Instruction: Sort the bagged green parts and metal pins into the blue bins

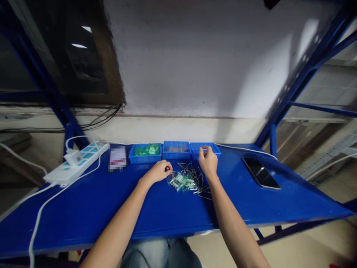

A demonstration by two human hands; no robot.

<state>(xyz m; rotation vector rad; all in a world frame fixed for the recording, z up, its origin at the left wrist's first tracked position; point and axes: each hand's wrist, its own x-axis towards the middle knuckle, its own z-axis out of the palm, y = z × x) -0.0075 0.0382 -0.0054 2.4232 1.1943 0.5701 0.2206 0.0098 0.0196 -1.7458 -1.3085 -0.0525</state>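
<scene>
Risk: loose metal pins [192, 178] scattered across the blue table [83, 208], easily knocked.
Left hand [159, 172] is curled, pinching a pin beside the small green parts [182, 182]; right hand [208, 160] is reached to the right bin [214, 149], grip not discernible. A forearm sweep could roll pins off the edge.

Three blue bins [176, 150] stand in a row at the back of the surface [83, 208]: one holds green parts, one brownish parts, and the contents of the third cannot be made out. One white power strip [76, 163] lies at the left, with one white plug [73, 156] in it. One phone [261, 172] lies at the right. One small blurred card [117, 158] sits beside the bins. One clear bag of green pieces [181, 182] lies in the middle. The loose metal pins [195, 175] are scattered, perhaps several dozen, too fine to count. Two hands are in view, left hand [159, 171] and right hand [208, 160].
</scene>
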